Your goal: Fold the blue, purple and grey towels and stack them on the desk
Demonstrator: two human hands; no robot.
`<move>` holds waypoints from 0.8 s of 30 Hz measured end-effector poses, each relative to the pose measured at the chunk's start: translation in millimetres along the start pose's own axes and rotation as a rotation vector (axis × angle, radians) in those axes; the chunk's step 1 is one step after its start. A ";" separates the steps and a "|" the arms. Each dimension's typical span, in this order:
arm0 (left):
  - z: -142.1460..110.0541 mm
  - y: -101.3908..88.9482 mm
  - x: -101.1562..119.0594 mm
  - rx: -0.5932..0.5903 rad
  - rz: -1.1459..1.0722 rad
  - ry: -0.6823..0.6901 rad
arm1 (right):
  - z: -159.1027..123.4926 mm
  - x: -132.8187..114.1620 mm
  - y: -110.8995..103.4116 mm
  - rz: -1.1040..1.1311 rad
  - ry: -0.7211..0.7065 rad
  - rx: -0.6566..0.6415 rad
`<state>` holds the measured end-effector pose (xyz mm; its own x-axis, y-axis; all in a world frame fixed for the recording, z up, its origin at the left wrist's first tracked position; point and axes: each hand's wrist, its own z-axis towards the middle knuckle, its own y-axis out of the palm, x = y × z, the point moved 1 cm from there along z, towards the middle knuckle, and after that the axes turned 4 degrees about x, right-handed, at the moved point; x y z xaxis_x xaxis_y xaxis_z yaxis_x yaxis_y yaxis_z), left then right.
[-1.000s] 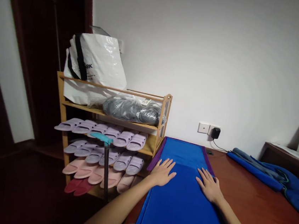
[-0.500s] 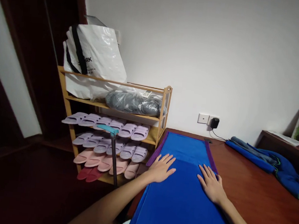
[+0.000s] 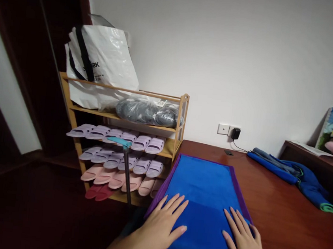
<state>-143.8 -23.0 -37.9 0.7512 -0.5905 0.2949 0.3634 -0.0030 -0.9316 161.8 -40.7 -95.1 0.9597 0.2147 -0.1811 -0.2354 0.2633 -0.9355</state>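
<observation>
A long blue cloth (image 3: 205, 180) with purple along its edges lies on the reddish-brown table (image 3: 278, 223). It looks layered, with a darker blue part toward me. My left hand (image 3: 163, 225) rests flat on its left side, fingers spread and pointing away from me. On the right side lies my right hand (image 3: 242, 237), palm down with its fingers apart near the purple edge. Neither hand grips anything. The cloth's near end runs out of the bottom of the view.
Left of the table stands a wooden shoe rack (image 3: 181, 122) with several slippers (image 3: 121, 159) and a white bag (image 3: 111, 55). A stick with a teal top (image 3: 120, 141) leans in front. Rolled blue cloths (image 3: 308, 187) and a black plug (image 3: 235, 133) are to the right.
Both hands have drawn back toward me, and the cloth has slid with them. Its far end has come away from the wall, baring the table's back edge. My view has shifted slightly right.
</observation>
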 end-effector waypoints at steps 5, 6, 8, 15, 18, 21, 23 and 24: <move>6.0 -19.2 -16.7 0.055 -0.092 -0.089 | 1.1 37.4 -6.3 0.154 0.053 0.023; 10.3 -21.9 -22.3 0.074 -0.092 -0.110 | 4.4 44.3 -11.1 0.184 0.085 0.028; 20.5 -24.2 -33.4 0.077 -0.108 -0.117 | 11.8 53.3 -21.5 0.255 0.113 0.000; 37.3 -30.2 -53.3 -0.040 -0.268 -0.168 | 19.7 54.4 -44.5 0.444 0.144 -0.017; 24.6 -42.4 -47.4 0.056 -0.424 -0.120 | 8.3 53.8 -49.4 0.626 0.130 0.024; 10.1 -48.8 -37.2 0.162 -0.642 -0.197 | -6.9 54.0 -51.1 0.836 0.255 0.122; 4.3 -49.8 -29.0 0.269 -0.788 -0.285 | -16.6 55.3 -50.1 0.907 0.414 0.257; 2.8 -50.4 -24.2 0.331 -0.848 -0.317 | -20.8 56.0 -49.5 0.910 0.492 0.329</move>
<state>-178.8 -6.3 2.5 0.2635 -0.2514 0.9313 0.9545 -0.0721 -0.2895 230.3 -61.3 -65.3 0.3438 0.0755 -0.9360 -0.8490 0.4509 -0.2754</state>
